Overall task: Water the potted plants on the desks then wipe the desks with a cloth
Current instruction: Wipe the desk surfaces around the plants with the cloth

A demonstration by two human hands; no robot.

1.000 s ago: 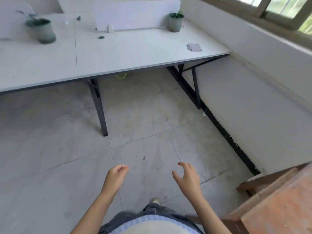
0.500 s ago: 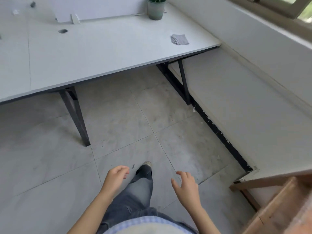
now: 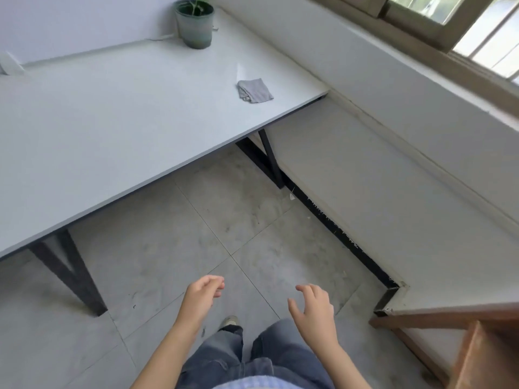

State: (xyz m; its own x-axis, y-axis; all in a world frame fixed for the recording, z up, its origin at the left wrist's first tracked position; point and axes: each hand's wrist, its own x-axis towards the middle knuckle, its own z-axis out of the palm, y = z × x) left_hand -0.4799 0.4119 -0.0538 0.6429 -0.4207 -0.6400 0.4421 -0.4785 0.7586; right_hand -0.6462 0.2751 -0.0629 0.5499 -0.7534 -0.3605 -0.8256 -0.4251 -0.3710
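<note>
A white desk [image 3: 112,130] fills the upper left. A grey-green pot with a small plant [image 3: 194,23] stands at its far right corner, against a white divider panel. A folded grey cloth [image 3: 254,90] lies near the desk's right edge. My left hand [image 3: 200,297] hangs low over the floor with its fingers loosely curled and nothing in it. My right hand [image 3: 314,310] is beside it, fingers spread and holding nothing. Both hands are well short of the desk.
Black metal desk legs [image 3: 70,273] stand on the grey tiled floor. A white wall with a ledge [image 3: 379,169] runs along the right, under a window [image 3: 460,21]. A wooden piece of furniture [image 3: 477,341] sits at the lower right. My legs and one shoe [image 3: 229,321] show below.
I have stepped closer to the desk's right end; the pot and cloth look larger and nearer. The second pot at the left has left the view. Both hands stay low and hold nothing.
</note>
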